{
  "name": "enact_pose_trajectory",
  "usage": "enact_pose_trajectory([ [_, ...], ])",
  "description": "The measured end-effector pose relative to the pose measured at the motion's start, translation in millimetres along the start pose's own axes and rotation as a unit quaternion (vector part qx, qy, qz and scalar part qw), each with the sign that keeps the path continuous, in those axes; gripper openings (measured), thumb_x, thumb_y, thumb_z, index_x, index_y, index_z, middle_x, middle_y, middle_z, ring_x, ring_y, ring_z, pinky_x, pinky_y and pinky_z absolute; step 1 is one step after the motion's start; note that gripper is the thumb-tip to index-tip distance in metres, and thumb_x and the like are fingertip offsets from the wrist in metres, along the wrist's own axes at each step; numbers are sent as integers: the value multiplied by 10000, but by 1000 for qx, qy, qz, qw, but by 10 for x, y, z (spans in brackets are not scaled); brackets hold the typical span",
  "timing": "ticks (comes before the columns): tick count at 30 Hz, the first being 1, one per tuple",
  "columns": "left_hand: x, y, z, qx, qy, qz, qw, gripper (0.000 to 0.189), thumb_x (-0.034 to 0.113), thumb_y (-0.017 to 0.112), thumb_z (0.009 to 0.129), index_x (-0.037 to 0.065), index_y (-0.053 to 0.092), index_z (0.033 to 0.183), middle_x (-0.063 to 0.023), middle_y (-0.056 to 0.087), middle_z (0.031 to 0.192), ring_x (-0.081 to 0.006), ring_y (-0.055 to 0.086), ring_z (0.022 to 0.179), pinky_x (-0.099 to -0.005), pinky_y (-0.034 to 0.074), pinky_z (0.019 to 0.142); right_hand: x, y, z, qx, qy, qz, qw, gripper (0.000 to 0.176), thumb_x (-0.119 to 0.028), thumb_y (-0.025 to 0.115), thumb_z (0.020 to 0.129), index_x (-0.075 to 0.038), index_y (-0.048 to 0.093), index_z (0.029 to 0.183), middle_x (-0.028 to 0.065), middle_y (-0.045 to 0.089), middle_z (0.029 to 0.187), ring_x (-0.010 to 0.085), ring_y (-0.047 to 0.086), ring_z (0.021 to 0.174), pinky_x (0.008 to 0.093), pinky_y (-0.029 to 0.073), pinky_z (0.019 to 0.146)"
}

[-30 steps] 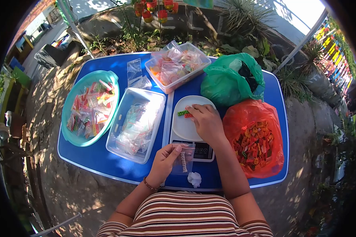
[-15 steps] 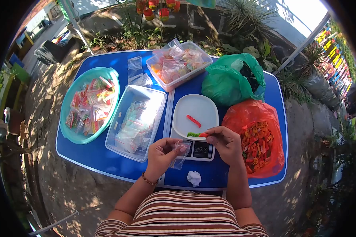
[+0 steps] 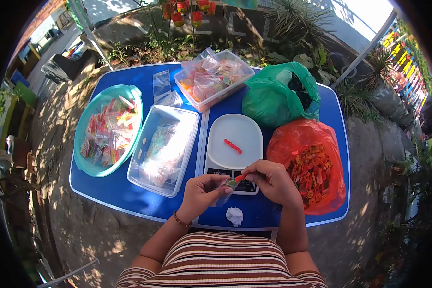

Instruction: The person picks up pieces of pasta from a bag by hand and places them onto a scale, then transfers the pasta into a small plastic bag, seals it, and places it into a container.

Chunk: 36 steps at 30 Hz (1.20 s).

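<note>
My left hand pinches a small clear plastic bag in front of the kitchen scale. In my right hand, thumb and fingers are closed on red and green candy pieces, whose green end is at the mouth of the bag. One red ridged candy strip lies on the white plate on top of the scale. To the right, an open red plastic bag holds many red and orange pieces.
A turquoise basin of filled packets stands at the left, beside a clear tub of small bags. Behind are a tub of packets and a green bag. Crumpled white tissue lies near the front edge.
My right hand has moved from over the plate's edge down toward the small bag, bringing the candy to its mouth. My left hand has moved slightly right with the bag.
</note>
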State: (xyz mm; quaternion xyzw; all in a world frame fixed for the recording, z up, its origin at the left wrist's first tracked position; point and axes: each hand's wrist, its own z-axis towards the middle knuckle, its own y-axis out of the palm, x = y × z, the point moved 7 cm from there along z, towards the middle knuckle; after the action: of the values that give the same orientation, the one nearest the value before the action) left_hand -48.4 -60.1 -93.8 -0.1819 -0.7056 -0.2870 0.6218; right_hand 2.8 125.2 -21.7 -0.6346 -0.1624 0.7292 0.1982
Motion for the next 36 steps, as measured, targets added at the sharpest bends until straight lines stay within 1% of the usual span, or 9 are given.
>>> enact_pose_trajectory([
  [3, -42, 39, -8, -25, -39, 12, 999, 309, 121, 822, 897, 8, 753, 1176, -49, 775, 921, -42, 673, 759, -196, 526, 621, -75, 49, -2, 5, -42, 1, 999, 157, 38, 729, 880, 4, 737, 1034, 103, 721, 878, 267, 708, 795, 328, 540, 732],
  [9, -6, 89, -17, -20, -46, 8, 999, 312, 67, 811, 893, -25, 728, 1179, -74, 765, 927, -57, 655, 685, -209, 514, 561, 106, 37, -73, 74, 69, 99, 990, 184, 43, 747, 866, -5, 738, 1043, 114, 720, 936, 234, 715, 830, 325, 552, 722],
  [12, -18, 78, -24, -17, -50, -3, 999, 313, 91, 820, 891, 2, 745, 1181, -54, 773, 925, -45, 668, 736, -198, 521, 600, -83, -14, -63, 87, -37, 23, 995, 187, 50, 754, 856, -5, 746, 1035, 111, 722, 935, 223, 715, 837, 323, 554, 708],
  [16, -11, 116, -18, -5, -8, -6, 1000, 319, 39, 814, 881, -24, 727, 1182, -94, 772, 957, -57, 671, 722, -201, 522, 570, -153, -14, -72, 107, -61, -11, 992, 173, 52, 753, 854, 1, 753, 1019, 104, 728, 906, 226, 717, 835, 324, 556, 711],
  [21, 16, 115, -27, -6, -20, -10, 1000, 320, 70, 821, 885, -13, 736, 1183, -71, 777, 963, -64, 695, 800, -208, 550, 662, -128, -21, -95, 102, -71, -31, 992, 165, 42, 760, 852, 1, 756, 1012, 108, 731, 905, 221, 724, 844, 320, 561, 703],
  [24, 20, 149, -32, -21, -25, 8, 999, 320, 96, 811, 903, -12, 736, 1194, -60, 776, 957, -65, 695, 817, -213, 556, 703, -61, 67, -107, 103, 35, 60, 992, 168, 41, 782, 844, 1, 767, 1007, 101, 742, 900, 187, 732, 825, 283, 563, 714],
  [28, -14, 172, -25, -26, -65, -49, 996, 321, 114, 781, 938, -21, 722, 1223, -54, 770, 971, -60, 684, 847, -220, 559, 758, -58, 189, -120, 129, -22, 40, 991, 169, 29, 772, 847, -5, 762, 1012, 111, 736, 954, 219, 740, 881, 316, 586, 746],
  [30, -20, 152, -22, -10, -32, -43, 999, 321, 153, 733, 985, -20, 709, 1255, -53, 766, 983, -61, 681, 873, -225, 561, 778, -125, 194, -111, 151, -62, 38, 986, 169, 40, 760, 852, -8, 765, 1014, 114, 734, 989, 225, 740, 895, 317, 589, 768],
  [36, -37, 179, -45, -13, -45, -90, 995, 393, 278, 584, 1085, -23, 674, 1322, -72, 759, 1033, -88, 684, 922, -246, 569, 814, -64, 113, -134, 148, -55, -6, 987, 201, 125, 704, 847, 1, 778, 987, 111, 725, 1008, 216, 727, 935, 304, 571, 794],
])
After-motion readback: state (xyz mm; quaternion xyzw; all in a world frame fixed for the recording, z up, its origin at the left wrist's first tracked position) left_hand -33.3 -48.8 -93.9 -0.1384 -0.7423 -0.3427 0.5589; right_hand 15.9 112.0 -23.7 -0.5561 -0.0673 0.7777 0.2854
